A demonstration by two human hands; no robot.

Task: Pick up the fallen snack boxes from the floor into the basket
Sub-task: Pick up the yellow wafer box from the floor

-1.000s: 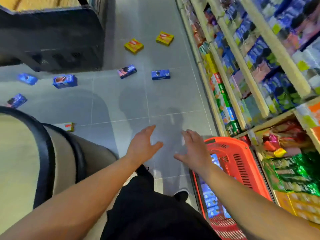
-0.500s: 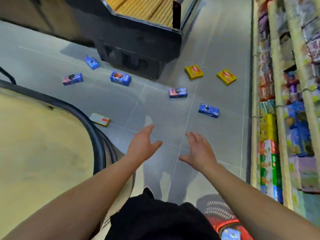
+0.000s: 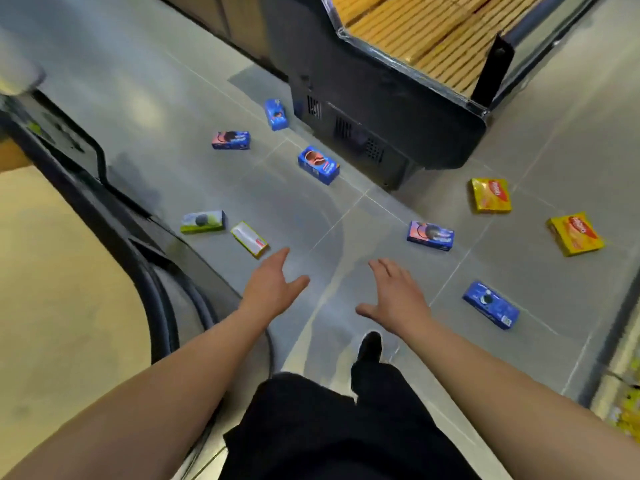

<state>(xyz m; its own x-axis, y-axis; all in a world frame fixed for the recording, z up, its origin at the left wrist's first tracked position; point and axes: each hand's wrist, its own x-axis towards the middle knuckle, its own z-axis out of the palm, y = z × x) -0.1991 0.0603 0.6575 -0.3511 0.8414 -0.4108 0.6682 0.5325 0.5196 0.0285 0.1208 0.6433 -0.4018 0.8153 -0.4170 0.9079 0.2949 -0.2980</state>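
I hold both my hands out in front of me, above the gray floor (image 3: 138, 109). My left hand (image 3: 268, 289) has its fingers straight and its thumb spread out, and it holds nothing. My right hand (image 3: 398, 297) is the same, fingers loose and apart, with nothing in it. Snack boxes lie all over the floor around the big black cooler (image 3: 381, 109). A blue box (image 3: 276, 114) lies just beside the cooler's front corner, and a bigger blue box (image 3: 318, 165) lies near its front wall. A blue and pink box (image 3: 231, 140) lies farther out from the cooler, past those two. A second blue and pink box (image 3: 430, 235) lies on my side of the cooler, near my right hand. Two yellow boxes lie to the cooler's right side, one (image 3: 490, 195) close to it and one (image 3: 575, 234) farther off. A dark blue box (image 3: 491, 309) lies well away from the cooler, to the right of my right hand. A green box (image 3: 203, 221) and a white and yellow box (image 3: 249, 238) lie side by side, far from the cooler, near my left hand. My black shoe (image 3: 369, 346) stands on the floor below my right hand. I cannot see the basket.
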